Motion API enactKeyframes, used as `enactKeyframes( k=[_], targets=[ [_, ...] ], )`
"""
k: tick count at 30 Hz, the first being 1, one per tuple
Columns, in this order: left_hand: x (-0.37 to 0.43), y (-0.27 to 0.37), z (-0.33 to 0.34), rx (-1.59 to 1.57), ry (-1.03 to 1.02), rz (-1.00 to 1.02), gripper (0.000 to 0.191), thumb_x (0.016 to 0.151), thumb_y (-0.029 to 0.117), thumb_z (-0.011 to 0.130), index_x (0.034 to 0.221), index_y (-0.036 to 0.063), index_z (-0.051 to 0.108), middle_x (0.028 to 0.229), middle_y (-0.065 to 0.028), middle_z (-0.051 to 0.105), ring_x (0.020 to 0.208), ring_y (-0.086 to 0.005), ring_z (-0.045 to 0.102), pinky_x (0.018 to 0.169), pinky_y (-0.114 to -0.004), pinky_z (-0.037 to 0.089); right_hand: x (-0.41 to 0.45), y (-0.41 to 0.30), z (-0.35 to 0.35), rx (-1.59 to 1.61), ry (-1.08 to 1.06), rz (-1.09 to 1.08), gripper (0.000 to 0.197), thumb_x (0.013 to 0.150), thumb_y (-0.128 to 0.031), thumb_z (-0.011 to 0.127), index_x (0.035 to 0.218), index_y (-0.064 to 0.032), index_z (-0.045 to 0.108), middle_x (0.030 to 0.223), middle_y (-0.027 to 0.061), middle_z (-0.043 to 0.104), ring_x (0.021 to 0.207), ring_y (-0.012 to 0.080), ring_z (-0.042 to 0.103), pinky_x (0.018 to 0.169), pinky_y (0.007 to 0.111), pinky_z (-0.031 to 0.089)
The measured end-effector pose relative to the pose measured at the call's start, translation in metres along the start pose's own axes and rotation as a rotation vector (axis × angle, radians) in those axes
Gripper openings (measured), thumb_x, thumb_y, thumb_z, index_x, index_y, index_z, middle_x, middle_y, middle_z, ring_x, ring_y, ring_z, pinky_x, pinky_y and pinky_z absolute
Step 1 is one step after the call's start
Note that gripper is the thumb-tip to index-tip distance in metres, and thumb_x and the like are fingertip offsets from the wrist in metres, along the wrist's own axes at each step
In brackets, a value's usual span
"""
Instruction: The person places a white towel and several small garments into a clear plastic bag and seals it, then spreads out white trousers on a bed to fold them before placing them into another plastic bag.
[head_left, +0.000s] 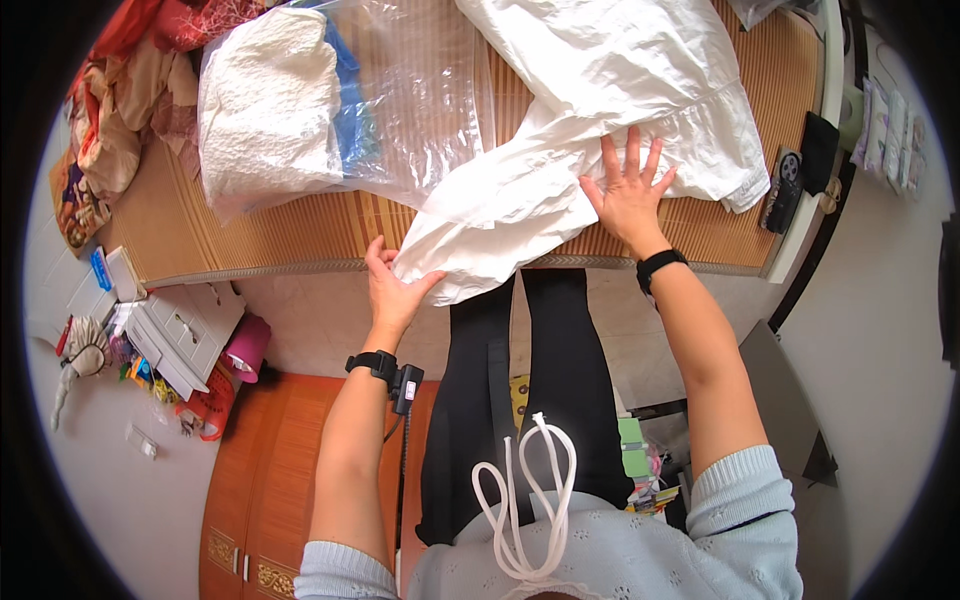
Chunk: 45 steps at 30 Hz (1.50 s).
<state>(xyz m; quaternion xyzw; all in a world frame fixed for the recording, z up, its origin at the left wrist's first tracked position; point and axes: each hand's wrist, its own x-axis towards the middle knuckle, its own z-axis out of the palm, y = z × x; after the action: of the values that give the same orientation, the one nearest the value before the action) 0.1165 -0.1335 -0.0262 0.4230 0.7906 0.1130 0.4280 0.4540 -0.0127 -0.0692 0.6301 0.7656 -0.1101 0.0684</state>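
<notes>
A crumpled white garment (622, 67) lies across the woven slatted mat, one sleeve-like part (502, 195) stretching toward me and past the mat's front edge. My right hand (630, 187) presses palm down on the garment with fingers spread. At the end of the sleeve-like part is my left hand (397, 289); its thumb lies against the cloth and its forefinger is apart from it. Whether other fingers pinch the cloth from below is hidden. A clear plastic bag (427, 90) left of the garment contains a folded white textured cloth (270, 105) and something blue (352, 97).
The slatted mat (300, 240) covers a bed. Red and beige bedding (120, 112) is heaped at far left. A dark phone (784, 187) and a black pouch (817, 154) lie near the right edge. Below left stand a white cabinet (176, 334) and a pink bin (247, 349).
</notes>
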Motion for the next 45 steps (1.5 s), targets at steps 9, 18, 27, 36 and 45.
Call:
enactKeyframes(
  k=[9, 18, 27, 36, 45],
  targets=[
    [-0.022, 0.029, -0.015, 0.254, -0.315, 0.427, 0.030, 0.071, 0.019, 0.067, 0.095, 0.0022, 0.064, 0.078, -0.0138, 0.063, 0.076, -0.0275, 0.060, 0.072, -0.035, 0.047, 0.003, -0.001, -0.007, 0.020, -0.107, 0.054, 0.069, 0.083, -0.063, 0.045, 0.142, -0.0369, 0.022, 0.154, 0.0066, 0.002, 0.138, 0.0412, -0.003, 0.093, 0.075, 0.011],
    [-0.062, 0.227, -0.058, -0.523, -1.054, -0.308, 0.054, 0.079, -0.001, 0.064, 0.128, -0.0013, 0.041, 0.116, -0.0058, 0.055, 0.104, -0.0131, 0.052, 0.089, -0.030, 0.044, 0.016, 0.006, -0.068, 0.254, -0.441, 0.164, 0.059, 0.086, -0.044, 0.051, 0.140, -0.0301, 0.030, 0.152, 0.0046, 0.011, 0.135, 0.0415, 0.012, 0.091, 0.071, 0.022],
    [-0.001, 0.399, -0.029, -0.691, -1.004, -0.432, 0.058, 0.073, -0.006, 0.065, 0.127, -0.0024, 0.043, 0.115, -0.0108, 0.058, 0.103, -0.0205, 0.058, 0.088, -0.034, 0.047, 0.003, 0.073, -0.040, 1.382, -0.557, 0.223, 0.042, 0.090, -0.039, 0.048, 0.118, -0.0093, 0.059, 0.116, 0.0135, 0.060, 0.107, 0.0275, 0.056, 0.091, 0.032, 0.043],
    [0.131, 0.492, 0.119, -1.097, -1.386, -0.387, 0.034, 0.084, 0.011, 0.050, 0.111, -0.0094, 0.052, 0.104, -0.0167, 0.063, 0.093, -0.0254, 0.064, 0.086, -0.036, 0.049, -0.006, 0.115, -0.074, 1.981, -0.619, 0.816, 0.066, 0.091, -0.051, 0.043, 0.138, -0.0060, 0.035, 0.136, 0.0112, 0.041, 0.118, 0.0256, 0.046, 0.090, 0.040, 0.045],
    [0.190, 0.504, 0.157, -1.120, -1.264, -0.322, 0.037, 0.090, 0.017, 0.036, 0.114, -0.0050, 0.053, 0.109, -0.0164, 0.062, 0.098, -0.0278, 0.062, 0.090, -0.038, 0.048, 0.024, 0.137, -0.095, 1.766, -0.370, 0.627, 0.058, 0.086, -0.038, 0.057, 0.130, -0.0029, 0.043, 0.118, 0.0114, 0.058, 0.107, 0.0251, 0.055, 0.084, 0.036, 0.046]
  ],
)
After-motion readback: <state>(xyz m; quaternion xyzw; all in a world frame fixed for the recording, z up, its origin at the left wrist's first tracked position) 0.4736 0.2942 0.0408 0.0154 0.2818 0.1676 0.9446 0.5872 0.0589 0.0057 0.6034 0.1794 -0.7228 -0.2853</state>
